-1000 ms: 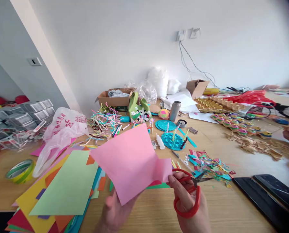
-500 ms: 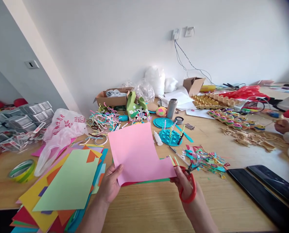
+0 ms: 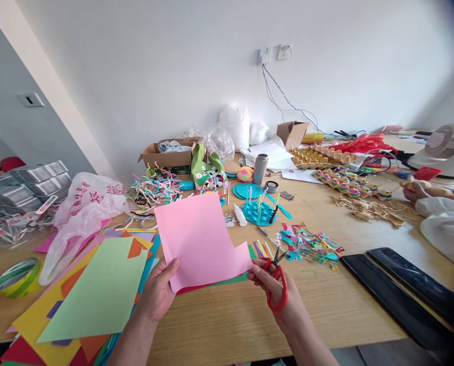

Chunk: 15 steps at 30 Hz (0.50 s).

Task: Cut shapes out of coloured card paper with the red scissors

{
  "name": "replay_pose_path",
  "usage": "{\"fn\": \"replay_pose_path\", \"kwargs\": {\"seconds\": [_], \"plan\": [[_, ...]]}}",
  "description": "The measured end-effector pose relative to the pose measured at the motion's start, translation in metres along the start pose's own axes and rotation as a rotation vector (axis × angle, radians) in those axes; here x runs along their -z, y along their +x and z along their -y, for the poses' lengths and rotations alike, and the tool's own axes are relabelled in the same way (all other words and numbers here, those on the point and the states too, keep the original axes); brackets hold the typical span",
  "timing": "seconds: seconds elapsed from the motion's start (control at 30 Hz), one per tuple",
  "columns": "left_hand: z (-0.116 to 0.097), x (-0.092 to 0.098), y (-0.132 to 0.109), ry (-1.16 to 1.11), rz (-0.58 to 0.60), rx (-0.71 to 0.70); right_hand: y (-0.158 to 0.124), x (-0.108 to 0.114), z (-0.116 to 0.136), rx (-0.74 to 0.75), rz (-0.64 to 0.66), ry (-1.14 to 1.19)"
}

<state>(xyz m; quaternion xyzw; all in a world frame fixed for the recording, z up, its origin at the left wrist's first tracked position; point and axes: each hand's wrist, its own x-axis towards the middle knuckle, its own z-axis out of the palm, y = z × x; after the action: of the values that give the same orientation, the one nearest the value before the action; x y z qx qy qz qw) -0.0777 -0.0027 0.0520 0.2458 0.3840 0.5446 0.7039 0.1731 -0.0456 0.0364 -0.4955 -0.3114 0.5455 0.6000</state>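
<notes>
A sheet of pink paper [image 3: 196,239], with its upper right corner cut away, is held up over the table. My left hand [image 3: 161,284] is closed on its lower left edge, thumb on top. My right hand [image 3: 274,290] has red-handled scissors [image 3: 282,297] looped on its fingers, the dark blades pointing up and a little apart. Its thumb and fingertips also pinch the paper's right end. Red and green paper [image 3: 227,280] shows beneath the pink sheet.
Coloured paper [image 3: 97,290] is stacked at left, beside green tape [image 3: 19,277] and a plastic bag [image 3: 87,203]. Paper scraps [image 3: 308,244] and two black phones [image 3: 394,300] lie at right. Pipe cleaners [image 3: 156,185], a glue bottle [image 3: 240,215] and a flask [image 3: 260,169] stand farther back. Another person's hand [image 3: 415,190] is far right.
The view has turned to the right, so most things sit further left. My right hand has shifted slightly on the paper's edge, and a white fan has come into view at right.
</notes>
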Motion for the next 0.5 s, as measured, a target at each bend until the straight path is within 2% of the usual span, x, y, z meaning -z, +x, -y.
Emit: {"fn": "replay_pose_path", "kwargs": {"seconds": [0.2,0.4,0.5], "plan": [[-0.004,0.006,-0.001,-0.008,-0.014,-0.004,0.002,-0.003,0.002,0.010,-0.013,-0.005],[-0.008,0.006,0.000,0.038,0.014,0.017,0.000,-0.011,0.011,0.000,0.115,-0.130],[-0.016,0.005,0.001,0.017,0.024,-0.004,0.001,-0.014,0.012,0.018,0.098,-0.121]]}}
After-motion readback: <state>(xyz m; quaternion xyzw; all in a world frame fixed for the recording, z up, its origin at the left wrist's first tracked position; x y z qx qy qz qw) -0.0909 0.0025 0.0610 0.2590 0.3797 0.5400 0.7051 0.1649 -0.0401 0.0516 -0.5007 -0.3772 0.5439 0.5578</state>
